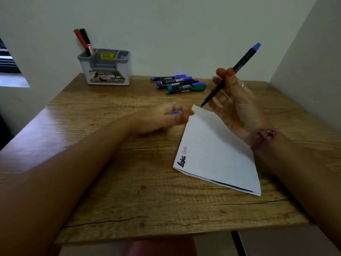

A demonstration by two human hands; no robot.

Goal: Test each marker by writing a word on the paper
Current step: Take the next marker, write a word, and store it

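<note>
Wood-grain laminate, cracked and knotted, covers the table (114, 191), which is set into a corner of pale walls. A folded white paper (215, 154) lies on it, with two words written along its left edge. A slim black marker (228, 74) with a blue end is pinched in the raised right hand (238, 104), tip just above the paper's far corner. A blue cap (175, 112) is pinched by the left hand (166, 117) beside that corner. Further markers (179, 84) lie behind; a grey plastic organiser (106, 68) holds a red and a black one.

A wooden table (140, 196) carried a folded white paper (217, 156) near its right side. At the back lay a cluster of markers (180, 84), and a grey organizer (106, 71) stood back left.
</note>
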